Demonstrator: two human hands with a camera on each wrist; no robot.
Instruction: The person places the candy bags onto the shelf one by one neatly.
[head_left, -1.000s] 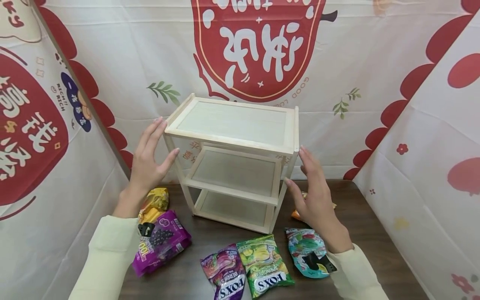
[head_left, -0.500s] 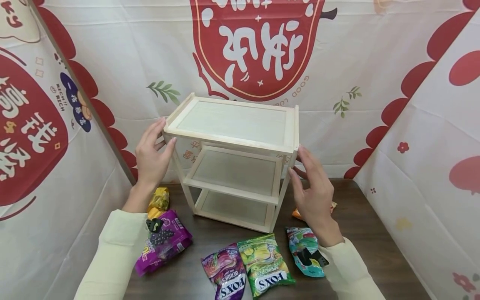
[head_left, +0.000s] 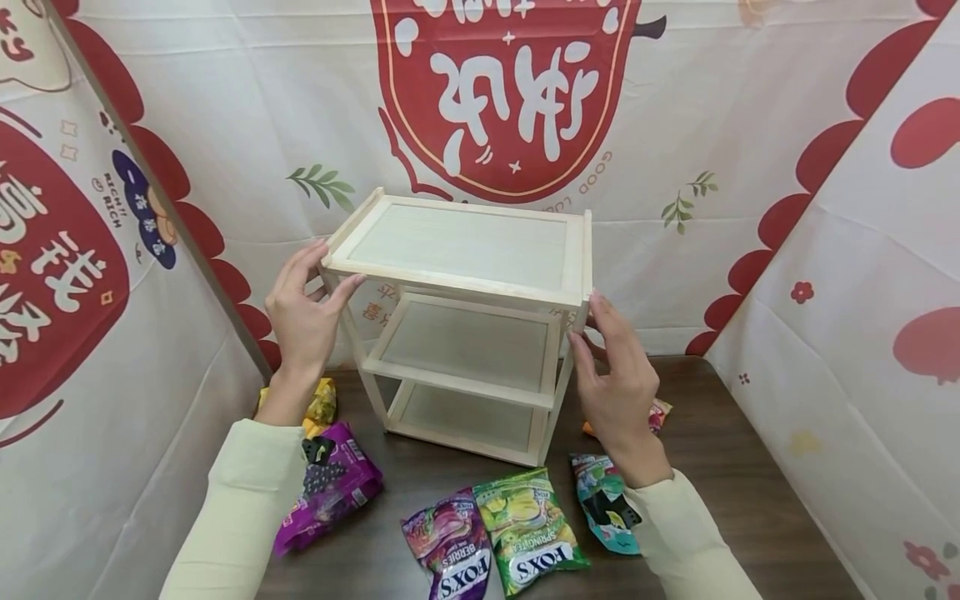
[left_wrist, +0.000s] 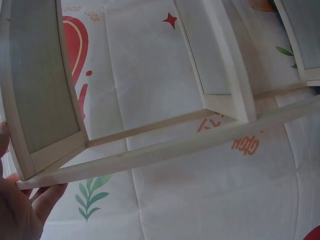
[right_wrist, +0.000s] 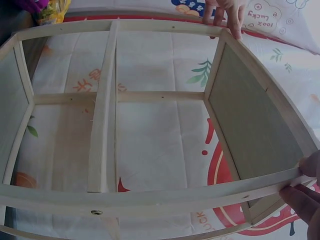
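A small three-tier wooden shelf (head_left: 461,250) stands upright on the table, with pale frames and greyish panels. My left hand (head_left: 302,329) holds its upper left front corner, thumb at the front and fingers along the outer side. On the opposite side, my right hand (head_left: 618,379) grips the right front post just below the top. In the left wrist view the fingers (left_wrist: 49,200) lie against the post, and the thumb is near the top panel's edge. The right wrist view has the right fingers (right_wrist: 300,200) at the post's upper end. No objects lie on the visible shelf panels.
Two FOX'S candy bags, purple (head_left: 453,542) and green (head_left: 528,529), lie in front of the shelf. Left are a purple grape bag (head_left: 341,492) and a yellow bag (head_left: 322,404). Right are a teal bag (head_left: 596,479) and an orange-red packet (head_left: 658,414). Printed cloth walls surround the table.
Both hands have come inward from beside the shelf and taken hold of its upper left corner and right post. The shelf has hardly moved; the head view has shifted slightly.
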